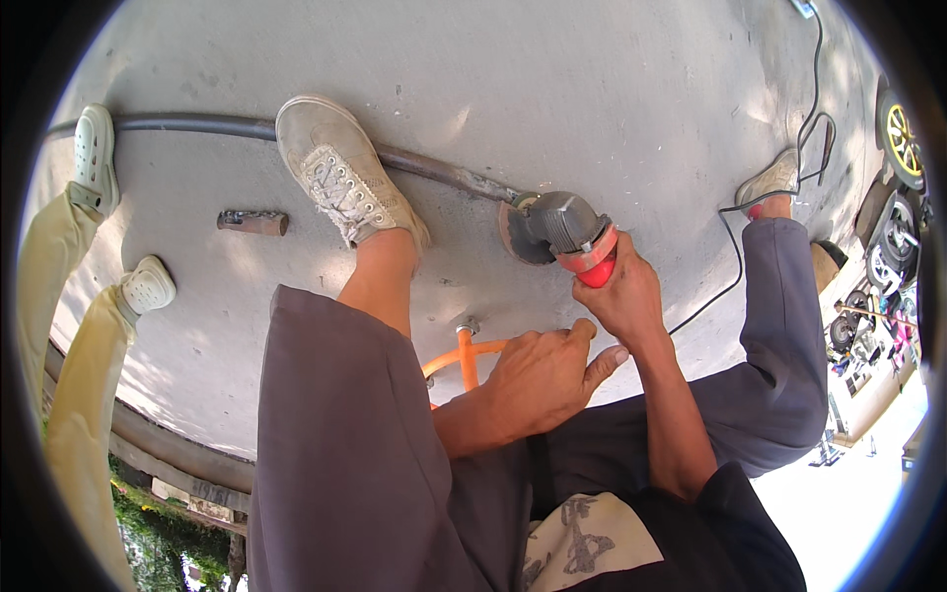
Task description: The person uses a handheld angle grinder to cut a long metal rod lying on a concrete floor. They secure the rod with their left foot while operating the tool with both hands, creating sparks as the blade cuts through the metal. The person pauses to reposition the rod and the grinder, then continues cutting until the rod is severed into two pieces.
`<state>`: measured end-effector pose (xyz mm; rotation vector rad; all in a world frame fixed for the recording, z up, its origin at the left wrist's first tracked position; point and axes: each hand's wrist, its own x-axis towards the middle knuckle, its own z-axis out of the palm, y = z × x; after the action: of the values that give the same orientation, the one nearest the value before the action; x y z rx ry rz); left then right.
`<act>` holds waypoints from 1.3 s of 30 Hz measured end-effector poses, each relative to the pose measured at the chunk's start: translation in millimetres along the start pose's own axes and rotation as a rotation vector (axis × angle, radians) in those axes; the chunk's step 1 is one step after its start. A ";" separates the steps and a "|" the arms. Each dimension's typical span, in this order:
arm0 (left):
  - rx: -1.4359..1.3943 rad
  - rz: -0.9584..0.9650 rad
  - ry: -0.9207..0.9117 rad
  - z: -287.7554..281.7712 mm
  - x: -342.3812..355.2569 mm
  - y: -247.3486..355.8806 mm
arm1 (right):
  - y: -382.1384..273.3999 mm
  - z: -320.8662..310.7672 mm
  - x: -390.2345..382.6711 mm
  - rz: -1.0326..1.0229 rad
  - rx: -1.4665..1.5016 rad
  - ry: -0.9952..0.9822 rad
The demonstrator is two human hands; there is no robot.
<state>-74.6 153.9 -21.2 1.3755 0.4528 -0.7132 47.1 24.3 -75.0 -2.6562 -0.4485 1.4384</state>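
Observation:
My right hand (626, 296) is wrapped round the red body of an angle grinder (567, 222) with a dark grey gear head. Its cutting disc (523, 237) stands at the end of a long dark metal pipe (444, 174); whether disc and pipe touch I cannot make out. Across the pipe lies my left shoe (335, 168), a beige lace-up, covering part of it. My left hand (543, 380) hovers between my knees, below the grinder, thumb apart from the fingers and nothing seen in it.
A short pipe piece (254, 222) lies left of my shoe. An orange metal frame (467, 357) stands behind my left hand. A black cable (735, 247) runs past my right shoe (769, 180). Another person's pale clogs (95, 158) are at left; wheels (900, 133) are at far right.

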 end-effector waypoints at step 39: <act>-0.967 -0.241 0.049 53.6 58.4 -74.6 | -3.4 12.7 -8.6 -0.007 0.002 -0.013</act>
<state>-90.5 87.2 -105.8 0.4288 0.8699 -0.5297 31.4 24.2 -74.4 -2.6422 -0.4571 1.4544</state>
